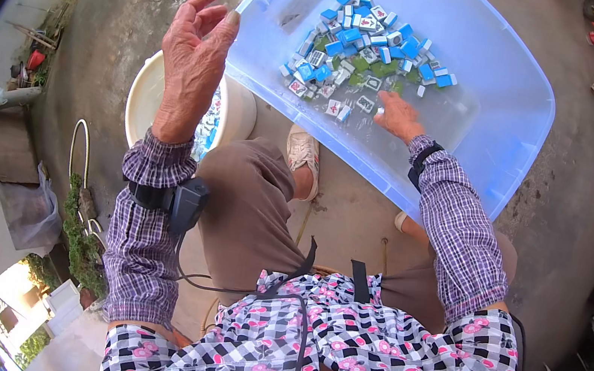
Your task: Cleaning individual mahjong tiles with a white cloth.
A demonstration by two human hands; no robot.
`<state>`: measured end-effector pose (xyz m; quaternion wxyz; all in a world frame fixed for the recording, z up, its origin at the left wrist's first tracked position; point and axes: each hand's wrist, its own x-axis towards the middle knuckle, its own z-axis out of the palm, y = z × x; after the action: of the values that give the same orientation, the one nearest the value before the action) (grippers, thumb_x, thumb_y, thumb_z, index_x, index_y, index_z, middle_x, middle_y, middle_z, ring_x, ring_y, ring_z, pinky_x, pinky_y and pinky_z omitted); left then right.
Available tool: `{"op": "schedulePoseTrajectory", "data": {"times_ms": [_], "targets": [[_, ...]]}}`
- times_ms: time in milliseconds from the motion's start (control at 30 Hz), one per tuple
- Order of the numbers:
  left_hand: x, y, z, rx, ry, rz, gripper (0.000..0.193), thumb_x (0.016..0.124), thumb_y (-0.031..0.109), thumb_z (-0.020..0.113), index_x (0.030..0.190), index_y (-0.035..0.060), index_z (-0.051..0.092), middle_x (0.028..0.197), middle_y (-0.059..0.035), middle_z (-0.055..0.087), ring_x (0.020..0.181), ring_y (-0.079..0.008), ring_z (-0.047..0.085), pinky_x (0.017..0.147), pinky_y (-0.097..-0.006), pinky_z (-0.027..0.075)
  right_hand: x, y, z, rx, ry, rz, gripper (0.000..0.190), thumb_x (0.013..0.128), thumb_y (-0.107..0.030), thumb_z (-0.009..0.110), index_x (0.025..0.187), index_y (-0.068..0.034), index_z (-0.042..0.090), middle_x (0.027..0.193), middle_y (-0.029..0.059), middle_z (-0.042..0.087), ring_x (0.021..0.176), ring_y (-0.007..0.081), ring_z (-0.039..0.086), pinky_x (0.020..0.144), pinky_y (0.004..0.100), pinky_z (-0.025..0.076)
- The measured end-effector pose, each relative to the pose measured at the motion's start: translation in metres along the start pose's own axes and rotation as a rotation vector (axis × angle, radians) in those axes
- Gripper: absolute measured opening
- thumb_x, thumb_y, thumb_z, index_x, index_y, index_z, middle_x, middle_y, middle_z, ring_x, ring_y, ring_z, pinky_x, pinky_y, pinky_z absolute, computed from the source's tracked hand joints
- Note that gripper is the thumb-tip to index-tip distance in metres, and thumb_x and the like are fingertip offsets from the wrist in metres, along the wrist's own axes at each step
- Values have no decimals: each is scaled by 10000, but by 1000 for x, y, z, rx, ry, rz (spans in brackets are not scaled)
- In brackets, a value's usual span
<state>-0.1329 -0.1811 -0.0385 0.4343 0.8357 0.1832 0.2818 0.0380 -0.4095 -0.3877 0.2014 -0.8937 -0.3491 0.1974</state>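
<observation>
My left hand (201, 38) is raised with its fingers apart and nothing in it, overlapping the rim of a translucent blue plastic bin (498, 49) in the picture. Whether the thumb touches that rim I cannot tell. Below this hand stands a white plastic bucket (239, 109) holding more tiles (207, 127), partly hidden by my wrist. Inside the bin, my right hand (399, 117) pinches a small white mahjong tile (380, 111) between thumb and fingers. Blue-, white- and green-sided mahjong tiles (366, 38) lie heaped beyond it. A few face-up tiles (365, 103) rest nearer, on the wet-looking bin floor.
The bin stands on a concrete floor (119, 35) in front of my knees. My shoe (302, 155) is between bucket and bin. A dark cable (220, 289) runs from the device (189, 204) on my left forearm across my lap. A pale hose (74, 148) lies at left.
</observation>
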Motion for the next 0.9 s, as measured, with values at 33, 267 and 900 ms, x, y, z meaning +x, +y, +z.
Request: {"op": "schedulePoseTrajectory", "data": {"times_ms": [33,267,900], "targets": [[-9,32,17,-239,-22,-5,498,912,183,706,1296,-52,492,1128,-132,630,1018,-156,604,848,-278,522,8,-12,4,16,10,-15,562,787,-263,703,1298,-116,518,1298,164,535,1132,404,586,924,532,473],[-58,33,97,-449,-126,-288,483,918,193,707,1278,-43,488,1151,-143,611,1047,-195,610,848,-342,537,34,-41,21,-34,35,-61,694,740,-179,753,1354,-208,432,1448,221,364,1090,432,610,879,535,503],[-40,67,94,-778,-160,-522,131,902,69,644,988,-13,589,906,-96,600,841,-184,585,759,-309,497,56,-52,19,-227,263,-209,377,871,-76,540,1241,-146,528,1176,186,545,971,381,665,806,503,523]]}}
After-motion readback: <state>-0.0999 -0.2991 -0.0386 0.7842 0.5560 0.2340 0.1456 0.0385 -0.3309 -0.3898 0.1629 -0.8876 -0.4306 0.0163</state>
